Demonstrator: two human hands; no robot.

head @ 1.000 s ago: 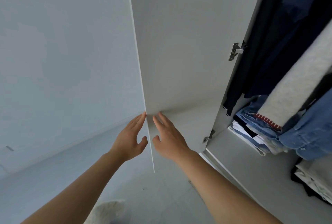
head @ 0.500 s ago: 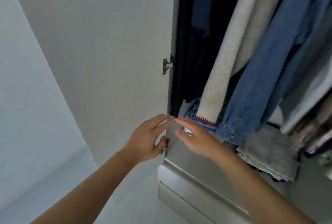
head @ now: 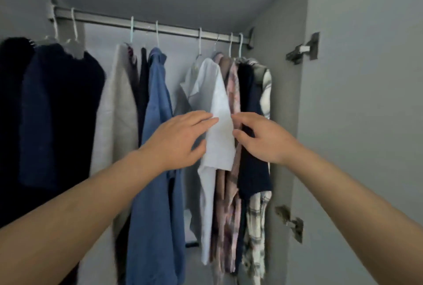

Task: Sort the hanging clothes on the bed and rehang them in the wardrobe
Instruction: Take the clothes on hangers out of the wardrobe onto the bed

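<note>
the white shirt (head: pixel 217 111) hangs from the wardrobe rail (head: pixel 146 27). the left hand (head: pixel 176 140), fingers straight, touches its sleeve; the right hand (head: pixel 263 138), fingers loosely curled, touches the dark garment (head: pixel 251 124) just right of it. a blue shirt (head: pixel 158 147) hangs left of the white shirt. no writing is readable.

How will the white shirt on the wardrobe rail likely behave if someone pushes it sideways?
The white shirt is probably floppy: its sleeve folds and drapes loosely. It likely swings rather than holds shape, since it hangs free from a hanger hooked on the rail. It looks light, being thin cloth.
</note>
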